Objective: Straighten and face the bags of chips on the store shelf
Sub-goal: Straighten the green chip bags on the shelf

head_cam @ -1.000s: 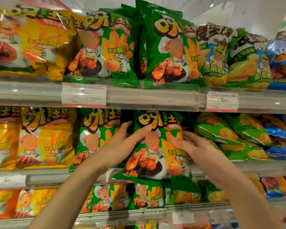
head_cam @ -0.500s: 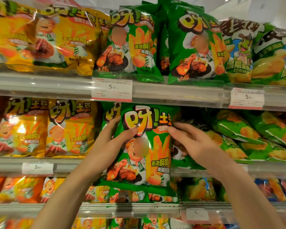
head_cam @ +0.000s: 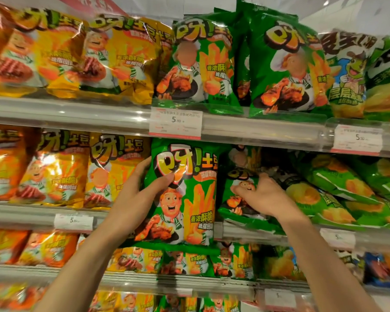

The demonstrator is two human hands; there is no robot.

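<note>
A green chip bag [head_cam: 189, 199] with a chef picture stands upright and faces front on the middle shelf. My left hand [head_cam: 140, 194] grips its left edge, thumb across the front. Just right of it a second green bag [head_cam: 236, 199] lies tilted back in the gap. My right hand [head_cam: 263, 197] holds that second bag at its upper part, fingers curled over it. Behind it the shelf is dark.
Yellow chip bags [head_cam: 61, 174] fill the middle shelf on the left. Light-green bags [head_cam: 338, 194] lie slanted on the right. The shelf above holds yellow and green bags [head_cam: 284, 68] behind a clear rail with a price tag [head_cam: 175, 123]. More bags sit on the lower shelves.
My left hand has carried the front green bag to the left and stood it straight. My right hand has left that bag and taken hold of the green bag behind it.
</note>
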